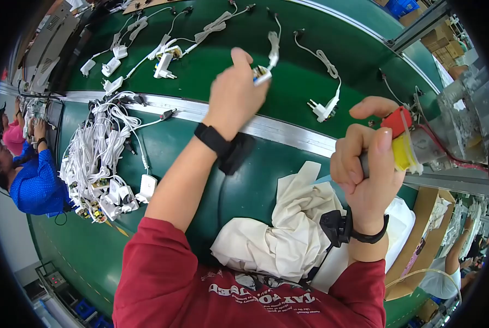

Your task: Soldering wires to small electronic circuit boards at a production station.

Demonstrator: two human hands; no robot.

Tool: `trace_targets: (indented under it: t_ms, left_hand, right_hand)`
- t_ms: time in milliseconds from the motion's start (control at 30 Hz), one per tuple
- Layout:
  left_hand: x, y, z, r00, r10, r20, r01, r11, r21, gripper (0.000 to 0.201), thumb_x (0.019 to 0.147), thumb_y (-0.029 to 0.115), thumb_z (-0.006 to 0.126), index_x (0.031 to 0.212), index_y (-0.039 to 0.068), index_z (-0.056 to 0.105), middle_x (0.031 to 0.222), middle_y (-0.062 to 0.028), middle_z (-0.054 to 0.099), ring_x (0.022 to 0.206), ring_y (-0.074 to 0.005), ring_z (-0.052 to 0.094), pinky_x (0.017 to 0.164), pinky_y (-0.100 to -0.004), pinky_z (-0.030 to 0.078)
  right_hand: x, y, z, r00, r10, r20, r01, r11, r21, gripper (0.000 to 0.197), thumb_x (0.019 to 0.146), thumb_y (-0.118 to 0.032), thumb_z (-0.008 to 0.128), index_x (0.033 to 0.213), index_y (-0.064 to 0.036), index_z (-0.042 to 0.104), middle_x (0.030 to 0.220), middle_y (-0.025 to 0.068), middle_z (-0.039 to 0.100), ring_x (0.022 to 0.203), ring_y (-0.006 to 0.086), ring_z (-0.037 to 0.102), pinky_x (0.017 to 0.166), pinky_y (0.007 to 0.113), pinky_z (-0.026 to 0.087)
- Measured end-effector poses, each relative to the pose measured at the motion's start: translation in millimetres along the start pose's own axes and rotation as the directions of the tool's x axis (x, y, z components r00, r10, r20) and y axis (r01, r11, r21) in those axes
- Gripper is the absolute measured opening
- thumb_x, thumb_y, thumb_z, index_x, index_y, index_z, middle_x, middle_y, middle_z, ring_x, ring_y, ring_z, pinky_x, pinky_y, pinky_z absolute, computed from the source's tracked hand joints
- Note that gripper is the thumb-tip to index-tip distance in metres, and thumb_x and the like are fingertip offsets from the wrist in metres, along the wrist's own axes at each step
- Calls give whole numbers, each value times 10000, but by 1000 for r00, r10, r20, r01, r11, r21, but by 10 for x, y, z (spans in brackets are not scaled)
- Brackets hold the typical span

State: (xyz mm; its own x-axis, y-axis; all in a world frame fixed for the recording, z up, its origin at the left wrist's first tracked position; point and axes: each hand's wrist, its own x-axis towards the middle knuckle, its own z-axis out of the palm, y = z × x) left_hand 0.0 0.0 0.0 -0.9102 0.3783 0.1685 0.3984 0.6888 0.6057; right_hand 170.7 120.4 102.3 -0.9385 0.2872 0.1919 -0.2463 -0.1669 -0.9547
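My left hand (234, 93) reaches over the far green belt, its fingers curled and slightly blurred. It closes on a white power adapter (263, 76) with its circuit board exposed; the hand partly hides it. A white cable (274, 46) runs from this adapter toward the far side. My right hand (364, 164) is wrapped around the grip of a grey tool (446, 136) at the right, which carries a red block (396, 121) and a yellow wrapped part (403, 152). Beyond that hand, another white plug adapter (324, 110) lies on the belt with its pins leftward.
A heap of white cables and adapters (99, 147) lies at left on the near surface. More adapters (168, 60) are spread along the belt behind a metal rail (288, 129). Crumpled cream cloth (277, 235) lies before me. A cardboard box (425, 240) stands right. Other people (36, 180) work left.
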Motion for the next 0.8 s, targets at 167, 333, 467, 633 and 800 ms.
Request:
trace_targets:
  t_ms: [167,333,467,633,800]
  left_hand:
    - [-596,164,17,773,-153,615,632,114,-766,349,879,235,598,1110,44,419,919,-110,618,765,-166,615,595,-276,508]
    - [-1131,346,-20,684,66,726,699,225,-679,413,914,142,533,1266,53,336,1042,-97,589,953,-148,586,719,-281,541]
    - [-1416,356,178,631,359,688,714,77,-696,464,918,93,507,1322,58,281,1166,-111,536,1086,-194,541,786,-332,547]
    - [-1416,364,197,629,420,654,715,19,-699,451,909,10,462,1323,67,291,1238,-114,478,1123,-175,513,842,-346,533]
    - [-1416,329,216,635,462,619,715,-50,-697,464,910,6,453,1335,75,279,1261,-111,464,1158,-183,493,885,-356,512]
  right_hand:
    - [6,-11,16,998,-32,-55,24,992,-127,387,968,-381,378,1077,-10,402,467,-29,290,352,45,251,344,206,199]
    - [94,-9,-9,991,-34,-128,14,988,-155,362,973,-364,370,1050,-15,420,470,-30,288,351,47,243,342,210,195]
    - [139,93,-17,991,-58,-123,40,989,-143,345,970,-366,375,1027,-29,419,469,-28,295,348,50,246,340,210,198]
    - [135,168,-31,992,-74,-102,60,989,-134,311,961,-375,390,936,-65,393,466,-23,305,341,54,248,334,210,197]
    - [117,173,0,994,-60,-87,46,986,-158,301,956,-377,397,865,-93,353,464,-19,309,337,53,245,329,210,190]
